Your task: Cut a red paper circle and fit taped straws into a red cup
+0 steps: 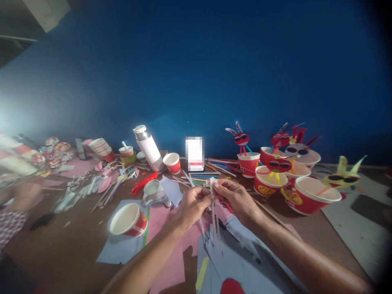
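Observation:
Both hands meet at the middle of the table, fingers pinched together. My left hand (196,205) grips clear drinking straws (213,220), which hang down toward the paper. Close against it, my right hand (234,199) pinches the top end of the straws, where a small whitish bit shows between the fingertips. Below lie blue paper (241,261) and pink paper (165,241), with a dark pen-like tool (240,243) across the blue. To the left stand a red-and-white paper cup (128,220) and a roll of clear tape in a dispenser (153,192).
On the right, several red paper cups (317,198) hold paper figures with sunglasses faces (241,139). A white thermos (148,147) and a bright screen (194,153) stand at the back. Paper scraps (104,183) cover the left, where another person's blurred hand (23,196) appears.

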Available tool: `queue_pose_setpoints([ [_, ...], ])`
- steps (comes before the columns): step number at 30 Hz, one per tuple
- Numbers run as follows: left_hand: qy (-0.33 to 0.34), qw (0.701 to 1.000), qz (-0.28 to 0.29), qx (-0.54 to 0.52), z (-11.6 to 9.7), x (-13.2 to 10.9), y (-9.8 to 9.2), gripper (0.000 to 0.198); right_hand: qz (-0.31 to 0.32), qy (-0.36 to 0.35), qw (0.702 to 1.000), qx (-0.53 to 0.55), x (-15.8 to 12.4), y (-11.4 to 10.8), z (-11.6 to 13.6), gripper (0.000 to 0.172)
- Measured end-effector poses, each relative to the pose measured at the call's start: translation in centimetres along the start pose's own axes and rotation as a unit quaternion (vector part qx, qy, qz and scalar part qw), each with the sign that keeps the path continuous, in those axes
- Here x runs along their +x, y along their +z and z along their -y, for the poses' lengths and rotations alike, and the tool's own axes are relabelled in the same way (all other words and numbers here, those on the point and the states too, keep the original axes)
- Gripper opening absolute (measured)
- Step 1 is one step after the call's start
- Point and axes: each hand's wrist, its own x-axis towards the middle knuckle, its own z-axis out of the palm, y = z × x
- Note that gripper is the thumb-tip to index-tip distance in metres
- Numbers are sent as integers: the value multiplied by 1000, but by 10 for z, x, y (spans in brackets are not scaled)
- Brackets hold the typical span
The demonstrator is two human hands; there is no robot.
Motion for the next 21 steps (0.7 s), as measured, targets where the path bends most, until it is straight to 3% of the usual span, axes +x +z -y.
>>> queue_pose_setpoints([
  [21,-23,1000,3,8,-5,1,-1,22,-3,4,1000,3,1,-2,-2,18],
])
